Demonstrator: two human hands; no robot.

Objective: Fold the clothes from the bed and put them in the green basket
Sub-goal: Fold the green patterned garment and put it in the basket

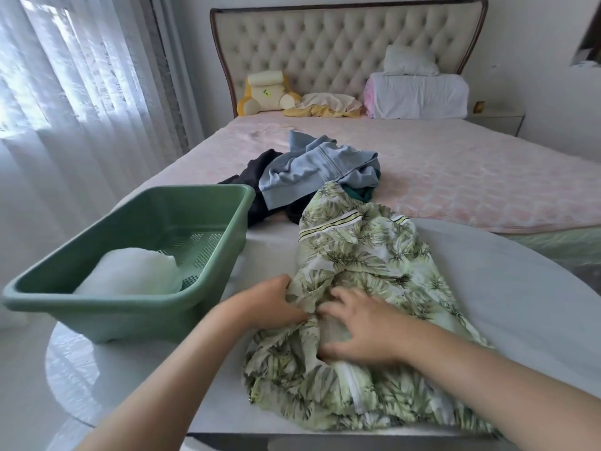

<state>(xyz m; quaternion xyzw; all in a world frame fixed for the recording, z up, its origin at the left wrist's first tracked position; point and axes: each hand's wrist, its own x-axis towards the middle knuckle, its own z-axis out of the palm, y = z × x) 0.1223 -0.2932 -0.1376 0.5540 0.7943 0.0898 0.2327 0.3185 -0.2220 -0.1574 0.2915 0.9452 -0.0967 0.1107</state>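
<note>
A green leaf-print garment (364, 265) lies crumpled on a white table (507, 288) in front of me. My left hand (271, 302) grips a bunch of its fabric at the left edge. My right hand (357, 323) rests on the cloth with fingers spread. The green basket (136, 307) stands on the table to the left and holds a folded white item (130, 271). On the bed (455, 164) behind lies a pile: a light blue garment (312, 170), a black one (257, 177) and a dark green one (357, 193), partly hidden.
Pillows (419, 92), a yellow cushion (263, 92) and a tufted headboard (344, 43) sit at the far end of the bed. White curtains (74, 86) hang on the left. A nightstand (494, 120) stands at the far right.
</note>
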